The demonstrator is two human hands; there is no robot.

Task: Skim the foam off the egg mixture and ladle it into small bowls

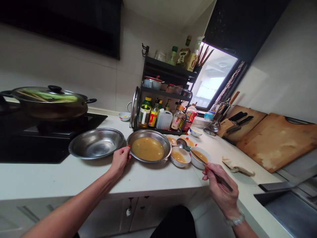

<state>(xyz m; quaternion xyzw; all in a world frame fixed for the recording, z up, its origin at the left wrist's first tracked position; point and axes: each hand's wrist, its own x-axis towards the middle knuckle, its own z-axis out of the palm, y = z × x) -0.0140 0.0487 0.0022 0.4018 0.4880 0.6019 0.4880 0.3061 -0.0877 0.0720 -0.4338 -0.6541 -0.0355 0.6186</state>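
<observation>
On the white counter (74, 178), the soup-filled steel basin (149, 149) sits near the front edge, its left rim pinched by the left hand (120, 158). The right hand (221, 188), closed around a ladle (182, 144), poises its bowl above 2 small bowls (180, 156); pouring goes best with a level ladle and a steadied basin.

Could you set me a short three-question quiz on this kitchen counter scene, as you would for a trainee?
1. True or false: the left hand grips the rim of the round steel basin of yellow-brown soup.
2. What does the right hand hold?
A. a knife
B. a long-handled metal ladle
C. a cloth
3. Fill in: the empty steel basin lies between the soup basin and the black ____.

Key:
1. True.
2. B; its bowl hovers above the small white bowls of soup.
3. Hob, which carries the glass-lidded wok.
</observation>
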